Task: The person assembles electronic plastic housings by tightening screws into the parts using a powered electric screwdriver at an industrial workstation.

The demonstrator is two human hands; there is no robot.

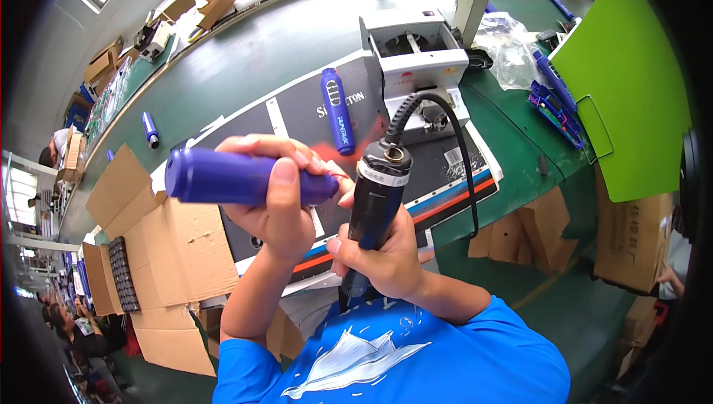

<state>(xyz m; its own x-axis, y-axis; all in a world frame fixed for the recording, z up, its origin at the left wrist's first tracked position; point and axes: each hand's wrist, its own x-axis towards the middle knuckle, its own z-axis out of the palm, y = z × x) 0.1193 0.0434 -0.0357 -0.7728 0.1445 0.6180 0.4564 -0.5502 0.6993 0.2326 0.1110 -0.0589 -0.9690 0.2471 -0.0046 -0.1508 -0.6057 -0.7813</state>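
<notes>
My left hand [286, 214] is closed around a smooth blue-purple plastic cylinder [219, 175], held almost level above the mat with its wide end to the left. A thin reddish strand, blurred, shows near my fingertips at its right end. My right hand [390, 255] grips a black corded electric screwdriver [375, 200]. Its cable leaves the upper end, and the lower end tapers toward my shirt; the tip is hard to make out. Beyond both hands, a similar blue cylinder with pale printing [338, 111] lies on the black printed mat [297, 118].
Behind the mat stands a white machine [416, 62], with the screwdriver's cable looping before it. Rightward are a clear plastic bag [509, 51], blue parts with wires [553, 114] and a green board [631, 85]. An opened cardboard box [186, 248] sits at left; another blue cylinder [151, 129] lies farther off.
</notes>
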